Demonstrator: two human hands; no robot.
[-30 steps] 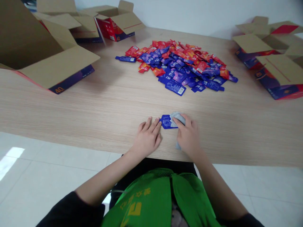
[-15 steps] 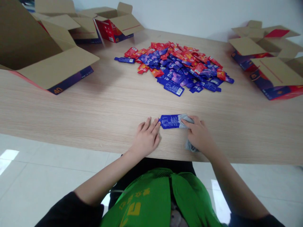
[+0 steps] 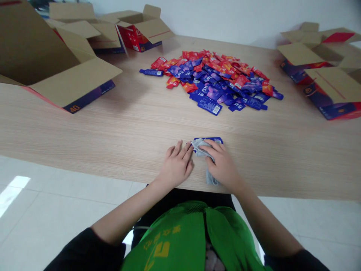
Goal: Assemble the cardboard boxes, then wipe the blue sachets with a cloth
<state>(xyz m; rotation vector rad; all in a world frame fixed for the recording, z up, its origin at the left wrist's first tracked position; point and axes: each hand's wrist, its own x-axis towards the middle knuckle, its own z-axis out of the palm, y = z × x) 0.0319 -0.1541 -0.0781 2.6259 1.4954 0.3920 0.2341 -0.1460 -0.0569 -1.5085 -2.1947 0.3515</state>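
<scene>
A blue pouch (image 3: 217, 140) lies flat on the table in front of me, mostly covered by the cloth and my right hand. My left hand (image 3: 177, 164) rests palm down with its fingers stretched out. Its fingertips press on the pouch's narrow left end. Bunched under the fingers of my right hand (image 3: 221, 162) is a grey cloth (image 3: 200, 145), which touches the pouch near that left end. A loose part of the cloth hangs below the hand toward the table's front edge.
A heap of red and blue pouches (image 3: 208, 92) lies farther back on the wooden table (image 3: 135, 139). Open cardboard boxes stand at the left (image 3: 93, 84), at the back left (image 3: 152, 34) and at the right (image 3: 332, 88). A white wall (image 3: 225, 22) rises behind.
My right hand has slid the cloth leftward along the pouch, from its right end to near my left fingertips. The pouch's right end now shows. My left hand stays in place.
</scene>
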